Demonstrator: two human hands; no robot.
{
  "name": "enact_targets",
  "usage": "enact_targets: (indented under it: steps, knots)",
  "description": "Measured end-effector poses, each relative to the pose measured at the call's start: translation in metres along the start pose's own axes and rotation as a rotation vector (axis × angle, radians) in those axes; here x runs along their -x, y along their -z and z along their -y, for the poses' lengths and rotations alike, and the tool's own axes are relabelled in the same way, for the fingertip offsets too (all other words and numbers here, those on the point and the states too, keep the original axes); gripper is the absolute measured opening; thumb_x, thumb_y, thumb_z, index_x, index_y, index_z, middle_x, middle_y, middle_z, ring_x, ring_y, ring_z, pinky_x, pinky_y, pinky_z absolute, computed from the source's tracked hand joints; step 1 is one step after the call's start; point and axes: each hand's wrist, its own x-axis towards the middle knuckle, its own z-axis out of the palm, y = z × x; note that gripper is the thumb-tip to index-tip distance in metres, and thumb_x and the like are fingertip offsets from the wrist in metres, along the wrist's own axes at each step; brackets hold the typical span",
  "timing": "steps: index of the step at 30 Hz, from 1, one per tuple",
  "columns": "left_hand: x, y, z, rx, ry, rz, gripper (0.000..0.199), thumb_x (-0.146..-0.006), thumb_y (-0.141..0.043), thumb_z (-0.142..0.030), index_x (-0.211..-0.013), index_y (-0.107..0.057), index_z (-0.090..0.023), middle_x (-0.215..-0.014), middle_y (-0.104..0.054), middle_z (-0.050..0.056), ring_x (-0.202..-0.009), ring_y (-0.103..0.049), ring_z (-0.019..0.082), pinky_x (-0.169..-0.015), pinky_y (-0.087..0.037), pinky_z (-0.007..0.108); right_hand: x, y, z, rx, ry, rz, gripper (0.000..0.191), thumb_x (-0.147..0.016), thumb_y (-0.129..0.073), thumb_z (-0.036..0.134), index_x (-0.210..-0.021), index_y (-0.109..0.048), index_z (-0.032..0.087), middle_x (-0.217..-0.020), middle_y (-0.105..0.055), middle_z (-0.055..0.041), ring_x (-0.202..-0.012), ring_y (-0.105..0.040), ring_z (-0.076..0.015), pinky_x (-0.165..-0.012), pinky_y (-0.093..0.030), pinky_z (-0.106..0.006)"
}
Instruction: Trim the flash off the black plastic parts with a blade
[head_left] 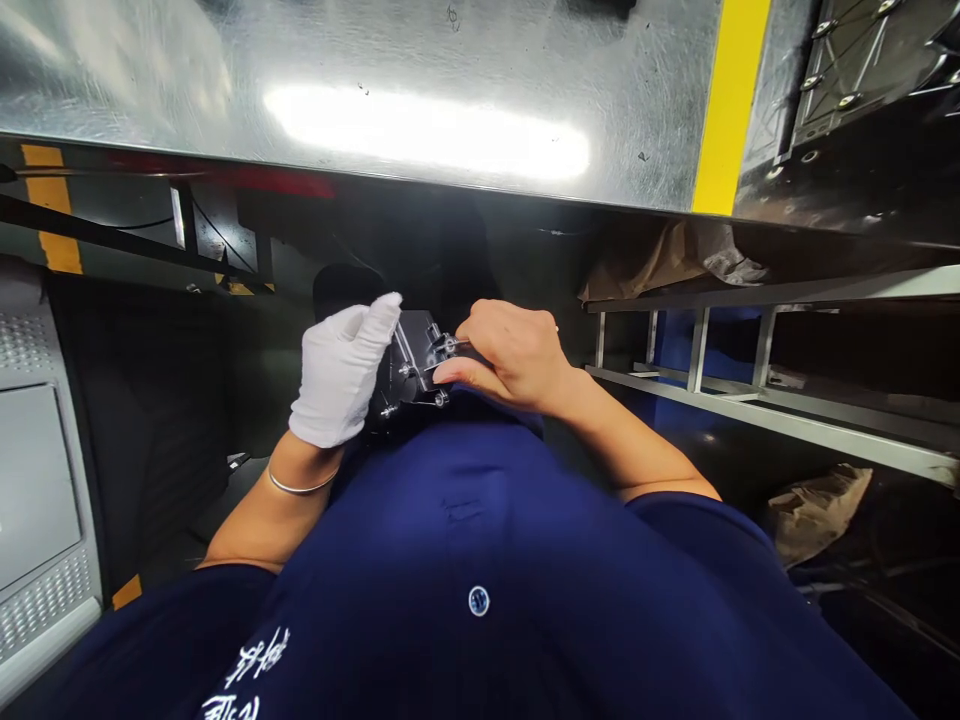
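Close to my body, below the table edge, I hold a small black plastic part with shiny round fittings. My left hand, in a white glove, grips its left side with the thumb lying along the upper edge. My bare right hand is closed at the part's right side, thumb and bent fingers pinching near one of the fittings. What lies inside the right fingers, if it is more than the part's edge, is hidden. The part's lower portion blends into the dark background.
A scratched metal table with a yellow stripe runs across the top. Dark moulded parts lie at its right end. A pale metal frame stands to the right, near brown paper. A grey perforated chair or panel is at left.
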Motion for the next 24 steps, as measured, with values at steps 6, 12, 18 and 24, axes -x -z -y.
enact_targets:
  steps: [6, 12, 18, 24]
  knots:
    - [-0.001, 0.001, -0.007, 0.022, -0.002, -0.006, 0.052, -0.086, -0.066, -0.037, -0.05, -0.03, -0.022, -0.053, -0.026, -0.004, -0.05, -0.023, 0.01, -0.045, -0.025, 0.029, -0.001, 0.0, 0.001, 0.029, 0.018, -0.039, 0.055, -0.099, -0.034, 0.06, -0.068, -0.05, 0.018, -0.063, -0.048, 0.0006, -0.06, -0.041, -0.0115, -0.054, -0.022, -0.028]
    - [0.0, 0.0, -0.007, 0.029, -0.004, 0.029, 0.053, -0.085, -0.067, -0.037, -0.049, -0.031, -0.022, -0.052, -0.025, -0.005, -0.048, -0.023, 0.01, -0.043, -0.024, 0.029, -0.002, 0.009, 0.0, -0.295, -0.054, 0.217, 0.058, -0.101, -0.029, 0.058, -0.064, -0.048, 0.018, -0.056, -0.044, 0.0034, -0.051, -0.035, -0.0083, -0.051, -0.022, -0.025]
    - [0.001, -0.001, -0.008, 0.04, 0.005, 0.019, 0.05, -0.087, -0.064, -0.043, -0.051, -0.037, -0.021, -0.052, -0.03, -0.005, -0.048, -0.026, 0.009, -0.043, -0.024, 0.027, -0.003, 0.014, -0.003, -0.664, -0.014, 0.117, 0.044, -0.097, -0.052, 0.047, -0.065, -0.05, 0.017, -0.059, -0.046, 0.0059, -0.051, -0.039, -0.004, -0.052, -0.029, -0.02]
    - [-0.005, 0.006, -0.003, 0.087, -0.061, 0.211, 0.036, -0.083, -0.066, -0.046, -0.062, -0.055, -0.019, -0.062, -0.05, -0.002, -0.058, -0.043, 0.011, -0.053, -0.039, 0.025, -0.009, 0.004, 0.002, -0.585, -0.215, -0.204, 0.031, -0.096, -0.056, 0.041, -0.077, -0.056, 0.016, -0.065, -0.052, 0.0057, -0.054, -0.043, -0.0041, -0.052, -0.035, -0.019]
